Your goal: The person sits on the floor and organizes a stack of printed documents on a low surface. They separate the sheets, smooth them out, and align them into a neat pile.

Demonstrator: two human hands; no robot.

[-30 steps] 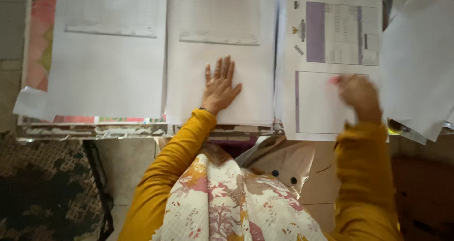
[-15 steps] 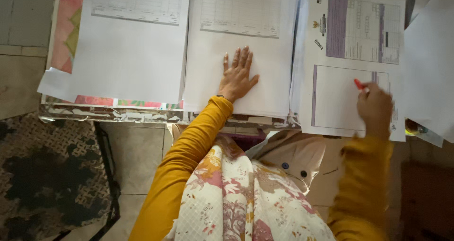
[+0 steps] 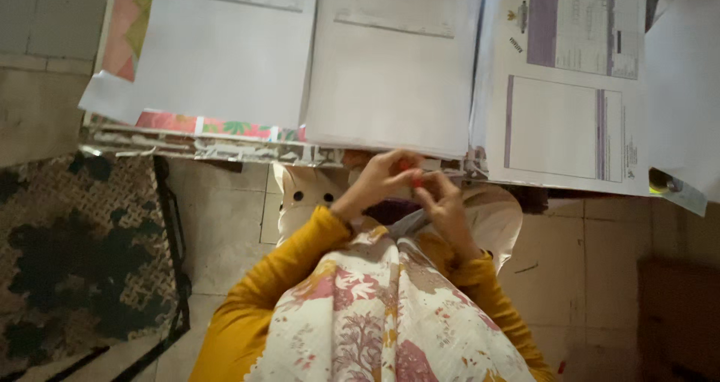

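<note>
At the near edge of the counter [image 3: 225, 148], seen from the head camera, both hands are drawn together below the overhanging papers. The left hand [image 3: 379, 181] and the right hand [image 3: 442, 202] meet fingertip to fingertip, and a small red object [image 3: 411, 173] sits pinched between them. It lies at the tips of the left hand's fingers and just above the right hand's fingers. Only a small part of it shows, so its kind cannot be told. Both hands are curled narrow around it; which hand carries the weight cannot be told.

Both arms wear mustard-yellow sleeves [image 3: 277, 277], and a floral cloth [image 3: 375, 322] in cream, pink and red covers the chest and lap between them.

On the counter, directly above the hands, lies a large white sheet [image 3: 394, 74], with a second white sheet [image 3: 229, 44] to its left. A printed form with purple bands [image 3: 566, 89] lies to the right, above and beside the right hand. A further white sheet [image 3: 686, 82] lies at the far right. A patterned covering [image 3: 124, 29] in pink and green shows at the counter's left edge.

Below the counter, the floor [image 3: 45, 112] is tiled, with a dark patterned mat [image 3: 75, 262] at the left.
</note>
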